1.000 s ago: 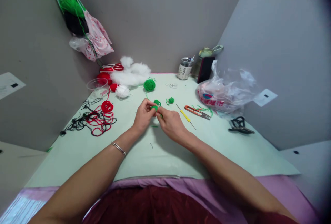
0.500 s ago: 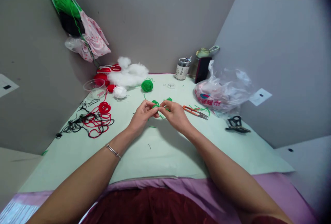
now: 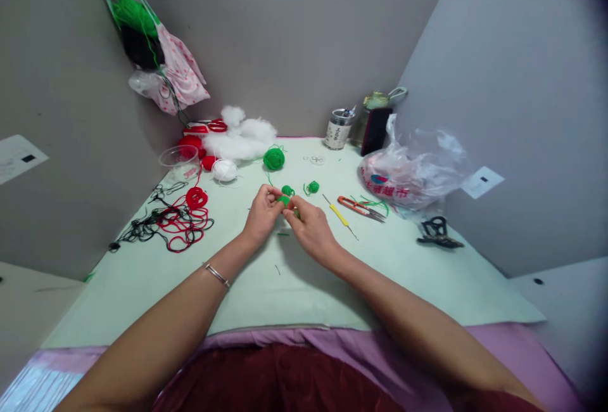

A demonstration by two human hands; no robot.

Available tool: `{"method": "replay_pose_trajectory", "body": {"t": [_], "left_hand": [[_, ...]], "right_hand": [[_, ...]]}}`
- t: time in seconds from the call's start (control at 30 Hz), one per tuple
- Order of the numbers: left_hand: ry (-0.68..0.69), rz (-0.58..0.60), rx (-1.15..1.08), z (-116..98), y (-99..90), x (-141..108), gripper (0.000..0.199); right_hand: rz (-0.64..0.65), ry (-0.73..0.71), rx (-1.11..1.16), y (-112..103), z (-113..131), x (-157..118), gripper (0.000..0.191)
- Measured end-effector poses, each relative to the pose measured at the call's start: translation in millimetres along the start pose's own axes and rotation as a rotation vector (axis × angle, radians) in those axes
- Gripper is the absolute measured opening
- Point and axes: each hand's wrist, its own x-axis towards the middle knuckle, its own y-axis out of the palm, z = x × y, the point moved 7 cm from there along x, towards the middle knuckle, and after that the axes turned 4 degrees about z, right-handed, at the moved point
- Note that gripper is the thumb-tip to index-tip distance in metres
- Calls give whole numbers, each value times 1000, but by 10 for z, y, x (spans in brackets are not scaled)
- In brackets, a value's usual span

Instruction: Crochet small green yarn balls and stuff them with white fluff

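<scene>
Between the fingertips of both hands is a small green crocheted piece (image 3: 284, 201), partly covered by the fingers. My left hand (image 3: 261, 214) pinches it from the left, and my right hand (image 3: 311, 227) grips its right side. Just beyond the fingers lies a small green yarn piece (image 3: 287, 190), with another small green piece (image 3: 312, 187) to its right. A strand runs from near my left fingers toward the green yarn ball (image 3: 273, 158). Right of my right hand, a yellow-handled crochet hook (image 3: 339, 215) lies slanted on the table, beside orange thread snips (image 3: 361, 208).
Tangled black and red yarn (image 3: 183, 225) spreads at left. Behind it are a clear plastic cup (image 3: 179, 160), a white yarn ball (image 3: 225, 170) and white stuffing (image 3: 242, 139). A tin (image 3: 338, 130), a phone (image 3: 377, 132), a plastic bag (image 3: 403, 174) and a black claw clip (image 3: 437, 233) stand or lie rightward.
My right hand has shifted slightly nearer to me, uncovering the crochet hook and the small green piece behind it. More of the held green piece shows. The whole view has shifted a little.
</scene>
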Motion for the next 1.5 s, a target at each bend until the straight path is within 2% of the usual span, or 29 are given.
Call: {"method": "replay_pose_trajectory", "body": {"t": [0.17,0.3,0.47,1.5], "left_hand": [[6,-15,-34,-78,-44,-47,29],[-5,-25,-38,-66,-66,-52,33],[-11,-7,-46,-53,-38,-63,34],[-30,5,-48,-60,-16,-77,33]], "right_hand": [[134,60,315,-62,-65,84,17],[271,152,554,-100,-185,173,31],[326,198,720,-71,-283,210,33],[412,248,881,-23,-302,184,24]]}}
